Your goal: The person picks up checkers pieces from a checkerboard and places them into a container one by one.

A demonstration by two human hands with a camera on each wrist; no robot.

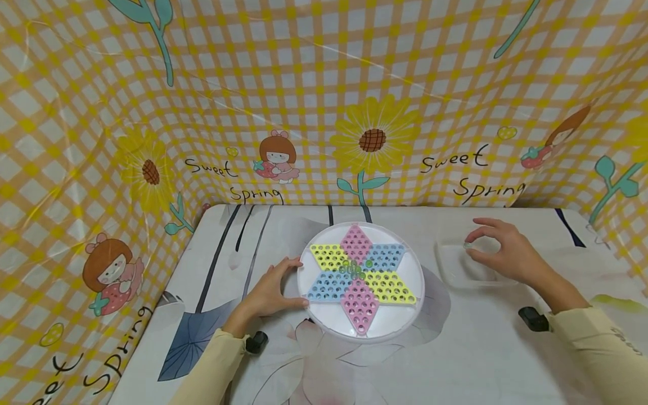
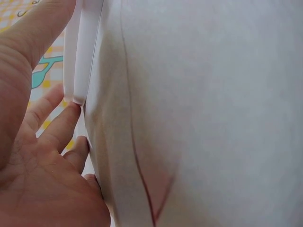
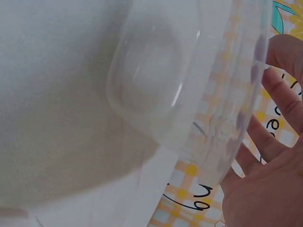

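Note:
A round white Chinese checkers board (image 1: 324, 320) with a pink, yellow and blue star of holes lies on the table. Several green marbles (image 1: 368, 263) sit in and around its middle. My left hand (image 1: 268, 289) rests against the board's left rim, thumb and fingers spread apart along the edge. Over a clear plastic box (image 1: 445, 270) to the right, my right hand (image 1: 506, 253) pinches a small glassy marble (image 1: 467, 245) between thumb and index finger. In the right wrist view the box (image 3: 156, 71) partly overlaps the fingertips, and the marble is hardly visible there.
A pale patterned cloth (image 1: 471, 360) covers the table. Yellow checked fabric (image 1: 314, 73) with sunflowers rises behind the table and along both sides. A black wrist camera (image 1: 257, 342) is worn on the left wrist and another (image 1: 533, 319) on the right.

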